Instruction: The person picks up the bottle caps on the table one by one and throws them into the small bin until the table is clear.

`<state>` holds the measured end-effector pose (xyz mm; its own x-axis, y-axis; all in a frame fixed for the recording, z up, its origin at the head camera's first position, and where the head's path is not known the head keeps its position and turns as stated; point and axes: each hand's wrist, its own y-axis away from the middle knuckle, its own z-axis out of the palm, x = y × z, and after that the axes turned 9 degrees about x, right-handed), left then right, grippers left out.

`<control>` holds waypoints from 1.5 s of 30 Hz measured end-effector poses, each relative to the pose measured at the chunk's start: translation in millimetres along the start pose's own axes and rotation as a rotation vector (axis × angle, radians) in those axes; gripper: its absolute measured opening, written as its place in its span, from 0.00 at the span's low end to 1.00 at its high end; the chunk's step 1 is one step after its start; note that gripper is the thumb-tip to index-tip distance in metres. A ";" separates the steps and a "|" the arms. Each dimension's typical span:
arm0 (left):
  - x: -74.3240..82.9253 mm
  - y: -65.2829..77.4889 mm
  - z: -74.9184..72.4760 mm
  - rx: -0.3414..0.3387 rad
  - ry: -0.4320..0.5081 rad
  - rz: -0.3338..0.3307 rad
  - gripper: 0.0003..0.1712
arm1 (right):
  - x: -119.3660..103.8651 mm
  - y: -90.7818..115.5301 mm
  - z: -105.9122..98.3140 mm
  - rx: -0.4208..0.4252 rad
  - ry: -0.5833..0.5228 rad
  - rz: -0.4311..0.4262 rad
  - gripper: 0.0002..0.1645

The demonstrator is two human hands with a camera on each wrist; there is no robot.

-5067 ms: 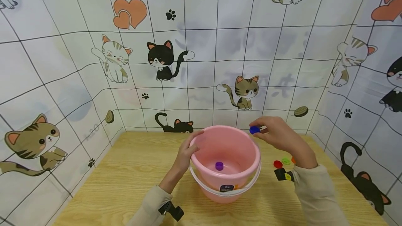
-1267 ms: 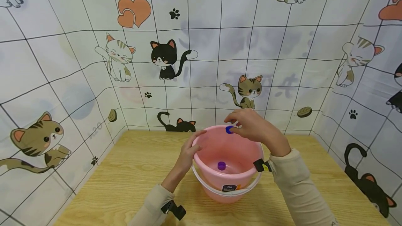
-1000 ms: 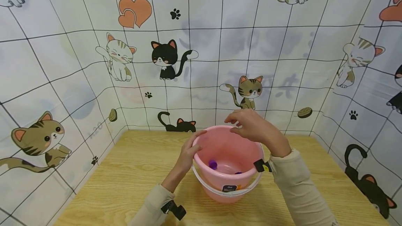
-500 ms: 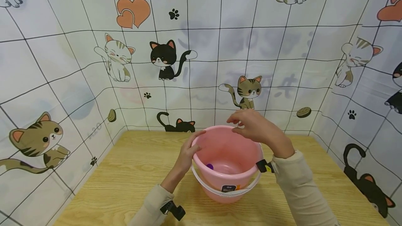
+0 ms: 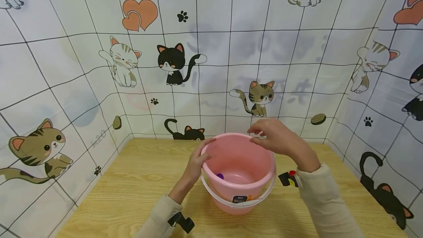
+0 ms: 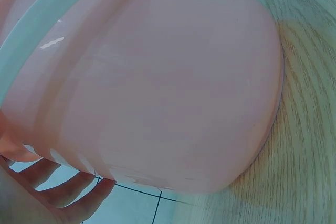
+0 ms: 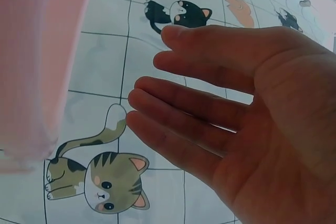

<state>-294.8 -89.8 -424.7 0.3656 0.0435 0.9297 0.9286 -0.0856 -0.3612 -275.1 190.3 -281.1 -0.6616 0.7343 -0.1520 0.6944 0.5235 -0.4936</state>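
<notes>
A pink bucket [image 5: 239, 157] with a white handle [image 5: 238, 204] stands upright on the wooden table. My left hand [image 5: 195, 161] grips its left rim, thumb over the inner side and fingers against the outside. In the left wrist view those fingers [image 6: 68, 187] lie along the bucket's wall. Part of a purple bottle cap [image 5: 220, 176] shows on the bucket's floor; the front wall hides the rest of that floor. Just above the right rim is my right hand [image 5: 279, 140], holding nothing. The right wrist view shows its fingers [image 7: 178, 103] loosely extended beside the bucket.
A bit of a red cap [image 5: 292, 173] peeks out behind the right wrist camera [image 5: 287, 179], on the table [image 5: 148, 179] right of the bucket. A wall sheet [image 5: 214, 47] printed with cats and a grid surrounds the table at the back and sides.
My right hand has let go of a blue cap, which dropped into the bucket and is now out of sight. The purple cap has shifted left. The right hand has drawn slightly right.
</notes>
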 end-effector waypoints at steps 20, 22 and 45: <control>-1.9 -0.5 0.3 0.008 -0.010 0.001 0.35 | 41.5 58.3 -11.7 0.023 -0.025 0.219 0.17; -2.4 -0.8 0.4 0.002 -0.009 0.003 0.35 | 46.0 65.2 -10.9 0.036 -0.028 0.247 0.19; -1.2 -1.5 -0.4 0.007 -0.002 0.007 0.35 | 104.9 122.7 45.3 0.023 -0.083 0.363 0.17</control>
<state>-296.7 -90.1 -425.3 0.3720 0.0450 0.9271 0.9265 -0.0793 -0.3679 -272.2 312.0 -396.4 -0.3945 0.8323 -0.3894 0.8823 0.2248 -0.4135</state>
